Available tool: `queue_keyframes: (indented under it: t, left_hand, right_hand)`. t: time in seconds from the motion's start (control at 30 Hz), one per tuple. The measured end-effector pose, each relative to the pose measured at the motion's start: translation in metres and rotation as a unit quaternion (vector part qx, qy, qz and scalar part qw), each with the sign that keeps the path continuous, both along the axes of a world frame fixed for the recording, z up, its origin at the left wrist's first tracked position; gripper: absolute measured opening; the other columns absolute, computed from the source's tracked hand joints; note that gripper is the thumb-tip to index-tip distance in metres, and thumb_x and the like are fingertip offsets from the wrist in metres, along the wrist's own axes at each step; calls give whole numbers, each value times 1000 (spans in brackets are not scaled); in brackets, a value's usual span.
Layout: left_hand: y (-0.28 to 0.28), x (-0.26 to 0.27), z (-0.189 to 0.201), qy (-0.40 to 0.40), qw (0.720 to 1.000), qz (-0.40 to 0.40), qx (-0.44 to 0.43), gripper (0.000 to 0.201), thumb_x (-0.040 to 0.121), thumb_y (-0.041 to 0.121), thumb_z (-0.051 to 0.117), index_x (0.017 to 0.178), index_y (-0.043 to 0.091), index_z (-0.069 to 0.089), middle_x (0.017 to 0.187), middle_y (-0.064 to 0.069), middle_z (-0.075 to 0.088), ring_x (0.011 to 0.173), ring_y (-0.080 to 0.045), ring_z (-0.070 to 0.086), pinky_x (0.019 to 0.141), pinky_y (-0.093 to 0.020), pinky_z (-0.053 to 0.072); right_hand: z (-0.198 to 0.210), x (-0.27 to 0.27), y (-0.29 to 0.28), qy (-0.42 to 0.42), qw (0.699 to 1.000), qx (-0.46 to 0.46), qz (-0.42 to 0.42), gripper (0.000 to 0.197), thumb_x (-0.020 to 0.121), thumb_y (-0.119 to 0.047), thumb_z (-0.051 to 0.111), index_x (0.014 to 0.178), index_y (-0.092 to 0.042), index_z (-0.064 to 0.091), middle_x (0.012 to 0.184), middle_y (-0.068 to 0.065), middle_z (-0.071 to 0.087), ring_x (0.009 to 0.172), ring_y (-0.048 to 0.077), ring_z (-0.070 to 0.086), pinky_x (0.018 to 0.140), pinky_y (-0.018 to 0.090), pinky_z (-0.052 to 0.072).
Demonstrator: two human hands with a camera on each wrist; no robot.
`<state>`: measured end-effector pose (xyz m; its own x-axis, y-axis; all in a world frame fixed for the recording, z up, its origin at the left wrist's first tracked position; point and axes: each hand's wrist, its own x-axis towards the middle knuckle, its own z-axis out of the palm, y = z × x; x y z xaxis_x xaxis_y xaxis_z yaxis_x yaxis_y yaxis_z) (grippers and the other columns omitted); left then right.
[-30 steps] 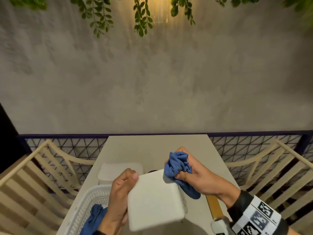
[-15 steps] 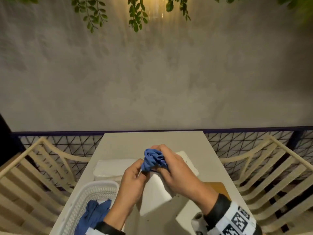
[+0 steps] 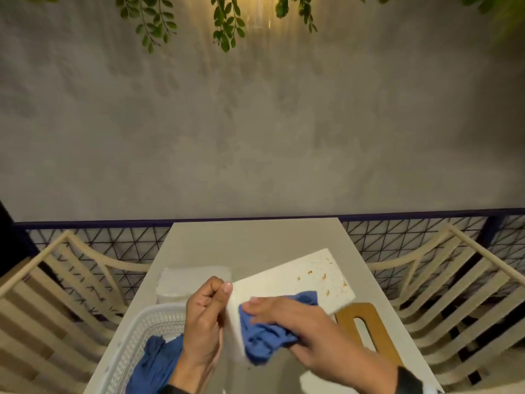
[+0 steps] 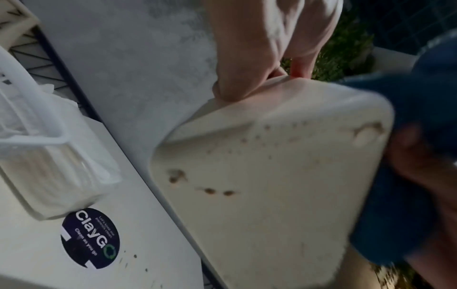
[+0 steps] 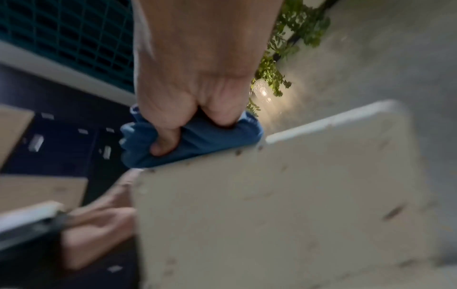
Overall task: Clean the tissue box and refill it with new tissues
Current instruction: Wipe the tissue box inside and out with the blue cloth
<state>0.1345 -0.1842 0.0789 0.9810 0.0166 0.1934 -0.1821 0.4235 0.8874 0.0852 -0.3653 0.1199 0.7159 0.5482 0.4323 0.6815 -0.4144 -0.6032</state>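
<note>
The tissue box (image 3: 292, 282) is now turned so that a broad, stained face is shown upward, where half a second ago it was largely hidden behind both hands and a second ago a clean face was presented. By this a dirty side is judged to have been brought up for wiping, so cleaning is under way and refilling has not begun. The box is held above the worktop (image 3: 255, 240), its long axis running from about 7 o'clock to 2 o'clock, the far end raised toward 2 o'clock. Its near left edge is pinched by the curled fingers of the left hand (image 3: 204, 317). A blue cloth (image 3: 267, 334) is gripped in the right hand (image 3: 306, 328) and pressed on the near part of the face. Orange-brown specks (image 3: 324, 277) remain toward the far end.
</note>
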Motion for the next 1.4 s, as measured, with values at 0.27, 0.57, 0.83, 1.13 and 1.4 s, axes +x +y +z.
queue_keyframes:
  t: [0.27,0.57,0.83,1.13,1.4]
  left_hand:
    - [-4,0,-1,-4,999,35,-10,25,65,32,68,54,18,50,52,1,41,54,-12,37,54,-27,33]
    - [2,1,1,18,997,45,-56,40,83,12,59,46,23,48,50,4,41,51,-11,38,51,-26,34]
    - [1,0,4,38,995,42,-86,33,75,17,66,48,22,48,57,-3,38,62,-17,35,60,-34,32]
    - [-4,5,13,29,995,50,-77,34,76,18,62,46,23,47,50,4,44,55,-13,39,55,-28,38]
    - [-9,5,9,34,994,53,-88,31,75,17,58,47,20,46,50,3,44,52,-12,41,53,-27,40]
  right_hand:
    - [1,8,13,2,1000,-11,13,57,77,11,52,125,-19,55,134,-10,49,129,-2,40,109,17,30]
    - [4,1,18,34,996,-48,70,44,85,-2,48,123,-22,56,133,-6,55,127,-2,42,108,18,33]
    - [6,8,19,45,996,-47,55,45,84,0,52,127,-14,56,136,-6,51,129,-8,35,110,14,27]
    - [0,16,9,21,998,-46,45,52,79,12,55,124,-14,58,134,-10,49,128,-11,37,111,24,33]
    - [0,18,3,24,999,-42,11,54,78,8,49,128,-12,55,135,-4,52,125,-16,35,107,9,28]
